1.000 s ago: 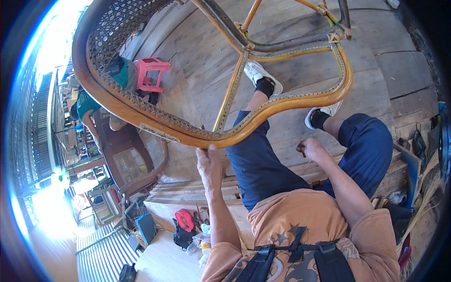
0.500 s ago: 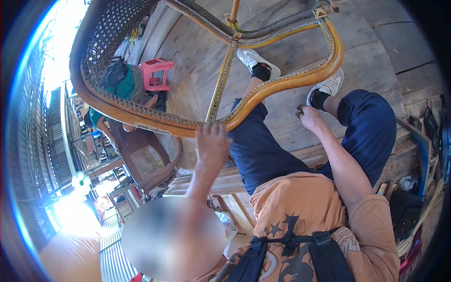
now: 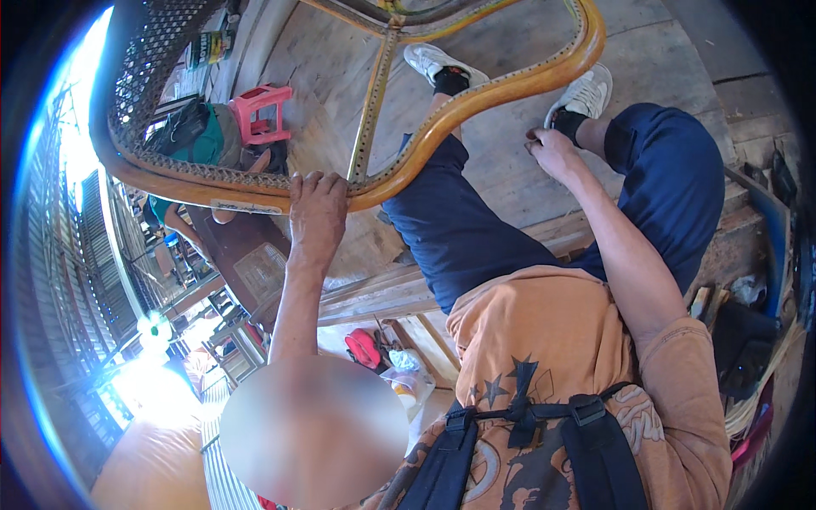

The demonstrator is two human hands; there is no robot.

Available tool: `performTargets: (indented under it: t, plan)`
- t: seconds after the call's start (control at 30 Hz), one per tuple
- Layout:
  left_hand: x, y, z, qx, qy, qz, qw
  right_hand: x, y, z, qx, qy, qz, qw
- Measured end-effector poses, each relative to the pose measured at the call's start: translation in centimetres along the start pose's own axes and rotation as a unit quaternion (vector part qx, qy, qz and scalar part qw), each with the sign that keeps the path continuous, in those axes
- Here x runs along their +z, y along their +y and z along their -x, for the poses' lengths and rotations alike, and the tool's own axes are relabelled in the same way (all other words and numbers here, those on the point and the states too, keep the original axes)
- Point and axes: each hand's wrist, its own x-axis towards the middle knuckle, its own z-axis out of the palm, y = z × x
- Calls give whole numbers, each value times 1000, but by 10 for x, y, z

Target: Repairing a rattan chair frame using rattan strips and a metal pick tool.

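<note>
My left hand [image 3: 316, 211] grips the curved wooden rim of a rattan chair frame [image 3: 476, 98], thumb below and fingers over the edge, beside its woven cane panel [image 3: 153, 51]. A cane-wrapped strut [image 3: 371, 102] runs up from that spot. The frame hangs over my knees in dark blue trousers [image 3: 459, 229]. My right hand [image 3: 551, 150] rests by my ankle at the black sock [image 3: 568, 126] above a white shoe [image 3: 586, 92], fingers pinched together; anything small in them is too small to make out. The other white shoe [image 3: 433, 61] shows under the frame.
A pink plastic stool [image 3: 263, 115] and a green bag [image 3: 200, 136] sit on the plank floor [image 3: 510, 170] to the left. A dark wooden chair [image 3: 246, 259] stands below them. A red item [image 3: 365, 347] lies by the bench. Tools and scraps [image 3: 748, 340] crowd the right.
The view has tilted down and the chair frame sits higher in the picture. My left hand has closed over the rim. My right hand has come up to the ankle.
</note>
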Motion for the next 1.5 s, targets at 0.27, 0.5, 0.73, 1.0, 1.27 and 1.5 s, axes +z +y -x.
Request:
performTargets:
  t: [0.27, 0.5, 0.73, 1.0, 1.27, 1.5]
  plan:
    - [3, 8, -4, -10, 37, -21, 999, -3, -8, 0, 18, -15, -14, 1000]
    - [26, 23, -19, -4, -13, -43, 999, 8, -3, -1, 16, -36, 6, 999]
    - [36, 30, -31, 11, 81, -5, 997, 8, -5, 0, 27, -22, 8, 999]
    - [40, 34, -42, -26, 84, 28, 996, 10, -1, -1, 26, -17, -13, 999]
    - [39, 48, -59, -105, 23, -33, 994, 18, 10, -2, 11, -14, 16, 1000]
    - [77, 87, -91, -154, 20, 337, 928, 30, 26, -1, 36, -25, 13, 999]
